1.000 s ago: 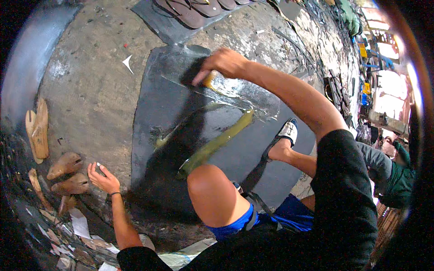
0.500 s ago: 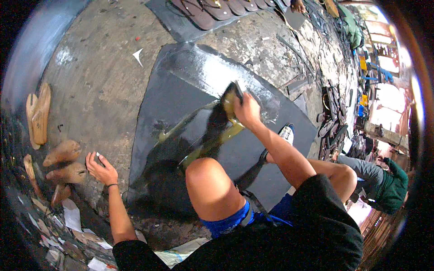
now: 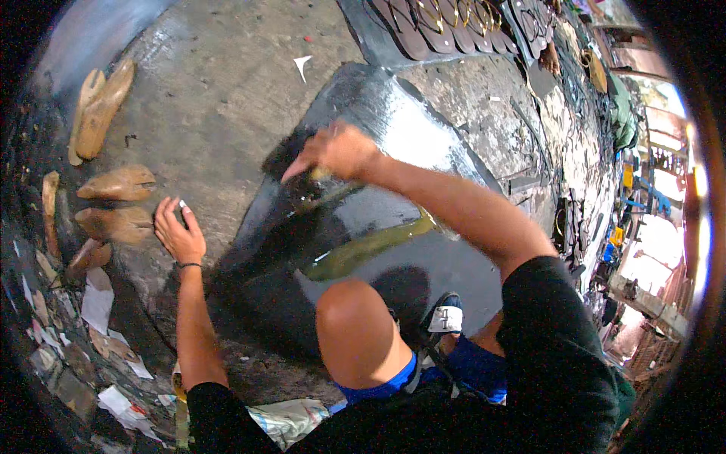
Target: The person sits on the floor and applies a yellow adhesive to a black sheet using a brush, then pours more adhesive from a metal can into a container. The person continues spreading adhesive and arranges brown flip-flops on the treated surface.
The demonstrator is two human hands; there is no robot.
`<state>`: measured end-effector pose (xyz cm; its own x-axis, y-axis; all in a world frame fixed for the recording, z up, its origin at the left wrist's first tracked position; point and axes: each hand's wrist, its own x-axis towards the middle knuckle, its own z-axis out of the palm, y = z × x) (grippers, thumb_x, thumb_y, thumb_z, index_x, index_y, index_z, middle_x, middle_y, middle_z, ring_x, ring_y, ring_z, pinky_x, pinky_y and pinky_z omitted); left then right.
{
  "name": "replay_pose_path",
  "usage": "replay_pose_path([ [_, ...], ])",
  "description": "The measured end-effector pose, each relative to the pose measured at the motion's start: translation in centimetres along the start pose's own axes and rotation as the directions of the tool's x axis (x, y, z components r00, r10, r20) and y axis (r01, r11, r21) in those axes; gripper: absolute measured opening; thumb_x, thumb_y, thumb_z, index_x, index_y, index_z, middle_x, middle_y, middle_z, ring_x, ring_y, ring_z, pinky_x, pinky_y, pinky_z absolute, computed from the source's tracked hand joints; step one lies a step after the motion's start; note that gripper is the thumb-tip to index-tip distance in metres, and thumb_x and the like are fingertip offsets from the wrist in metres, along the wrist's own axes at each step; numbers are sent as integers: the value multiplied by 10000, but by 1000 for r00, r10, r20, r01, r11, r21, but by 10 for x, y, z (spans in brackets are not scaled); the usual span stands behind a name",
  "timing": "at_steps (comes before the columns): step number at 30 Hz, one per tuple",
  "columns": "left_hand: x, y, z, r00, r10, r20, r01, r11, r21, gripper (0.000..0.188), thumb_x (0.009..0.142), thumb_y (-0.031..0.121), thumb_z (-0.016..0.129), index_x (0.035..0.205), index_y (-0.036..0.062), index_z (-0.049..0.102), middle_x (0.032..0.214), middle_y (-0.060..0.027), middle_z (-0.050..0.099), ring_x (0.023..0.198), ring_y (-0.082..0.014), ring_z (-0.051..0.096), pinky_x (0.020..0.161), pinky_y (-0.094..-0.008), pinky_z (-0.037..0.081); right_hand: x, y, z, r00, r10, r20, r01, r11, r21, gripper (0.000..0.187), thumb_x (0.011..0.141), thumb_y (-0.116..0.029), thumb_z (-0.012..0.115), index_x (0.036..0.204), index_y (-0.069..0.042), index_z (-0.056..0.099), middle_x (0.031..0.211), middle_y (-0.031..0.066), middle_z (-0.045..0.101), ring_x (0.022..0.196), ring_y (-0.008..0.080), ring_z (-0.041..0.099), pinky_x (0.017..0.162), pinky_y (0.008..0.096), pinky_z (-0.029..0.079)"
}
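Head view | left hand (image 3: 180,233): fingers open beside wooden forms (image 3: 115,225), presumably for balance | right hand (image 3: 338,153): blurred over dark sheet (image 3: 469,265); I can't tell its grip

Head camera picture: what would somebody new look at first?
Probably the big dark sheet in the middle, with its bright shiny patch, its yellow-green streak and the blurry right hand over it. Next might come the brown sandals lined up at the top edge. Then perhaps the wooden foot shapes on the left, near the open left hand.
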<state>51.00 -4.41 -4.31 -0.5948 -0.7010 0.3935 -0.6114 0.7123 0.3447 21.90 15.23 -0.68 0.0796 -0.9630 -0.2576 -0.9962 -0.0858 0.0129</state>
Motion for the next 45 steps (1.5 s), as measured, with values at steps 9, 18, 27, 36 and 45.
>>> replay_pose_path([
  [9, -11, -5, 6, 998, 28, 48, -29, 999, 29, 401, 958, 394, 476, 1073, 32, 604, 1105, -192, 575, 1039, -385, 528, 889, -507, 421, -290, 29, 75, 993, 55, 109, -85, 953, 290, 346, 795, -119, 558, 1133, -160, 619, 1114, 27, 636, 1067, 207, 581, 892, 384, 460],
  [18, 4, -37, -49, 969, -97, 226, 68, 989, 133, 462, 946, 427, 501, 1130, 20, 615, 1072, -184, 625, 997, -343, 585, 880, -462, 462, -388, -50, 99, 673, 727, -137, -643, 667, 376, 517, 788, -38, 537, 1289, -163, 518, 1106, 111, 570, 989, 334, 573, 828, 444, 499],
  [27, -239, 37, -208, 820, -570, -46, 572, 819, 46, 395, 956, 345, 497, 1110, -5, 598, 1101, -200, 593, 928, -354, 592, 836, -458, 466, -399, -80, 73, 134, 937, 323, -846, -61, 529, 270, 842, -222, 623, 1014, -13, 629, 936, 208, 629, 839, 410, 627, 733, 498, 502],
  [36, -476, 141, -176, 710, -698, 93, 528, 614, 587, 434, 951, 351, 476, 1201, -1, 518, 1250, -206, 512, 1129, -386, 488, 974, -514, 350, -198, -78, 69, 361, 914, 187, -722, 147, 676, 293, 854, -257, 569, 958, 15, 602, 895, 254, 622, 821, 451, 613, 761, 525, 493],
  [45, -478, 152, -153, 608, -794, -20, 700, 524, 484, 467, 946, 330, 461, 1274, -2, 474, 1353, -213, 439, 1268, -371, 379, 1069, -498, 247, -20, -92, -2, 883, 469, 29, -434, 790, 433, 332, 834, -331, 576, 1070, -99, 608, 1002, 183, 646, 866, 388, 662, 737, 500, 545],
])
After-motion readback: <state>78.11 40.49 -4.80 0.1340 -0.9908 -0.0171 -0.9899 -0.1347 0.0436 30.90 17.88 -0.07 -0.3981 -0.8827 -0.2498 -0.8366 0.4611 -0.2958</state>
